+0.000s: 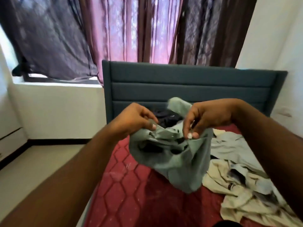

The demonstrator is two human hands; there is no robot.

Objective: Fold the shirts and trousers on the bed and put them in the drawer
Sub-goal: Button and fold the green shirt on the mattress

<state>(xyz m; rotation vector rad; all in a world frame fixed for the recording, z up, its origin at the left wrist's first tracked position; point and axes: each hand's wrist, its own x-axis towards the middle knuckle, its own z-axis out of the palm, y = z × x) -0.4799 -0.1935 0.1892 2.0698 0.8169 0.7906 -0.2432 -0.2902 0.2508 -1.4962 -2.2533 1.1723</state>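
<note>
A grey-green garment [173,163] hangs bunched above the red quilted mattress [131,194]. My left hand [134,120] pinches its top edge on the left, and my right hand [206,118] pinches the same edge on the right. The cloth sags between and below both hands, and one part sticks up behind my right hand. To the right on the bed lie a light grey garment [229,149] and crumpled cream clothes [237,199]. A dark garment [165,118] sits near the headboard, partly hidden by the held cloth. No drawer is in view.
A blue-grey padded headboard [188,86] stands at the far end of the bed. Purple and brown curtains [131,30] hang behind it over a window. A strip of pale floor [32,164] runs along the bed's left side. White walls close in left and right.
</note>
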